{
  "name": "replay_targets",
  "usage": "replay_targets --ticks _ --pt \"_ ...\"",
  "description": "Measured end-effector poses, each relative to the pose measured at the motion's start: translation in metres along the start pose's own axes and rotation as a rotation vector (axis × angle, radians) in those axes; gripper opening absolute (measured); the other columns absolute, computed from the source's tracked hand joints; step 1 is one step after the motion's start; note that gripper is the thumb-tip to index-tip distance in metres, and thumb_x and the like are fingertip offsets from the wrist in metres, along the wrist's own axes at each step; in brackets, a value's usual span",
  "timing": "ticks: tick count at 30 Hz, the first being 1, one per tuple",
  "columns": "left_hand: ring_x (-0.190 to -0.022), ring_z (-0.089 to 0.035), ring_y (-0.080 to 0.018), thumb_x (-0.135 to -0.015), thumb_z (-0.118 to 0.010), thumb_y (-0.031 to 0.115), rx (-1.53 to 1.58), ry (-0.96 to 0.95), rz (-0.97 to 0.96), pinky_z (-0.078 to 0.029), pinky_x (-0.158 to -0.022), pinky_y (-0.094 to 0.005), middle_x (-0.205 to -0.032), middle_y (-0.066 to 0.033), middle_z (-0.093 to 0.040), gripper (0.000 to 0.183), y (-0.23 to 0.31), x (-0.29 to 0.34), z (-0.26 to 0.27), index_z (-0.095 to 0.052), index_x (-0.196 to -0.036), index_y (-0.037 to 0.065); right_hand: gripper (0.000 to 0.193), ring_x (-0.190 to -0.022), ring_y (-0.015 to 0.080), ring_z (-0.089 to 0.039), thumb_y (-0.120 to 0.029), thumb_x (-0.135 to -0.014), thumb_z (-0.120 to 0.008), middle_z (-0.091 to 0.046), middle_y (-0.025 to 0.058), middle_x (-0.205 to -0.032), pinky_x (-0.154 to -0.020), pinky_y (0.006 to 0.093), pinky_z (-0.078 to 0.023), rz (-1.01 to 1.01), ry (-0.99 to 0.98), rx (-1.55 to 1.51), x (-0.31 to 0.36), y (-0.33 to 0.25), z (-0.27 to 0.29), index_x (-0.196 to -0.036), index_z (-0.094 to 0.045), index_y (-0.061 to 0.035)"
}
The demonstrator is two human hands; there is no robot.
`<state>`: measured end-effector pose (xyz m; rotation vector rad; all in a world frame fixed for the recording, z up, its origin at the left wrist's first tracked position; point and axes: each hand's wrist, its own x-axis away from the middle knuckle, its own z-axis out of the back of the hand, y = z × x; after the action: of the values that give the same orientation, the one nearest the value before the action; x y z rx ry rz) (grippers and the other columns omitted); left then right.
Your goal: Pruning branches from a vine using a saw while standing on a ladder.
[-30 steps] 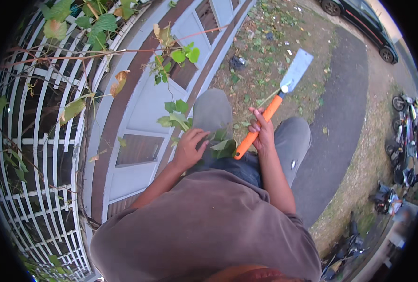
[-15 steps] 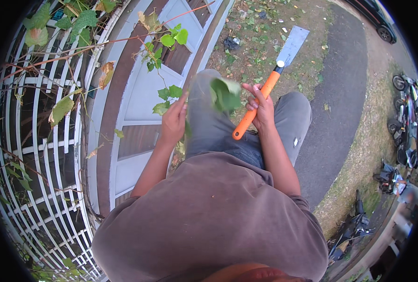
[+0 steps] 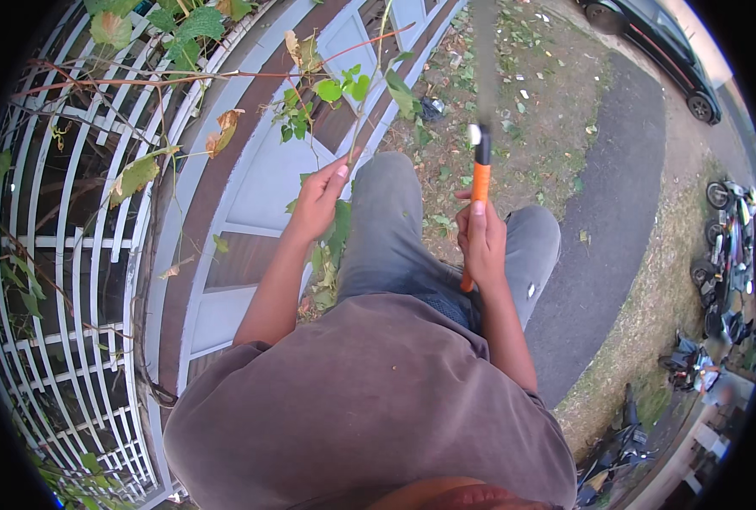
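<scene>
Seen from above by the head-worn camera, a person in a brown shirt (image 3: 369,382) and grey trousers (image 3: 378,234) worked with bare hands to the right of a white slatted lattice (image 3: 106,242). The left hand (image 3: 317,204), the nearer to the lattice, was drawn narrow, thumb and fingers closed on what looked like a thin green vine stem (image 3: 378,59). The stem rose from the fingertips, and a drooping leaf (image 3: 403,94) hung on its side away from the lattice; so fine a stalk probably called for a pinch rather than a full fist.

Farther right of the lattice, the right hand (image 3: 482,242) was wrapped around the orange handle (image 3: 481,184) of a long-bladed hand tool, its thumb laid along the grip, apparently for control. The blade (image 3: 485,64), a grey blur, pointed away from the body, an angle that likely left the legs and the other hand out of its path. Its exact shape could not be told.

A reddish woody vine (image 3: 165,82) stretched rightward from the lattice, presumably borne up by the slats, with a withered brown leaf (image 3: 222,132) close by. Well to the lattice's right, beyond the leaf-strewn ground, ran a dark asphalt strip (image 3: 608,212), with parked motorcycles (image 3: 722,255) and a black car (image 3: 667,59) farther out still.
</scene>
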<state>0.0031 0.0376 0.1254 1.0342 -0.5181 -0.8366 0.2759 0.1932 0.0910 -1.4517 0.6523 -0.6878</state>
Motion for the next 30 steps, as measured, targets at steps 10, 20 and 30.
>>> replay_targets --ticks 10,20,30 --pt "-0.078 -0.073 -0.0344 -0.105 -0.068 0.018 -0.365 0.107 -0.304 -0.056 -0.071 -0.0424 -0.093 -0.0172 -0.076 0.023 0.009 0.006 -0.040 -0.078 -0.120 0.004 0.060 -0.080 0.0398 -0.074 -0.046 -0.109 -0.060 -0.073 0.0140 -0.095 -0.070 0.0523 -0.057 0.011 -0.158 1.018 0.035 -0.041 0.041 -0.166 -0.044 -0.0361" --pt "-0.074 -0.071 -0.0351 -0.102 -0.072 0.013 -0.447 0.021 -0.391 -0.055 -0.068 -0.0412 -0.088 -0.0175 -0.074 0.021 0.019 0.018 -0.050 -0.079 -0.119 0.003 0.061 -0.075 0.0386 -0.073 -0.048 -0.108 -0.061 -0.072 0.0120 -0.089 -0.065 0.0519 -0.057 0.045 -0.080 1.098 0.045 -0.026 0.058 -0.165 -0.046 -0.0329" --pt "-0.073 -0.070 -0.0361 -0.102 -0.071 0.011 -0.281 -0.027 -0.425 -0.053 -0.068 -0.0428 -0.088 -0.0196 -0.073 0.021 0.016 0.021 -0.075 -0.078 -0.119 0.001 0.062 -0.065 0.0366 -0.069 -0.042 -0.110 -0.059 -0.065 0.0115 -0.084 -0.056 0.0497 -0.056 0.124 -0.153 1.115 0.060 -0.041 0.026 -0.168 -0.039 -0.0368"
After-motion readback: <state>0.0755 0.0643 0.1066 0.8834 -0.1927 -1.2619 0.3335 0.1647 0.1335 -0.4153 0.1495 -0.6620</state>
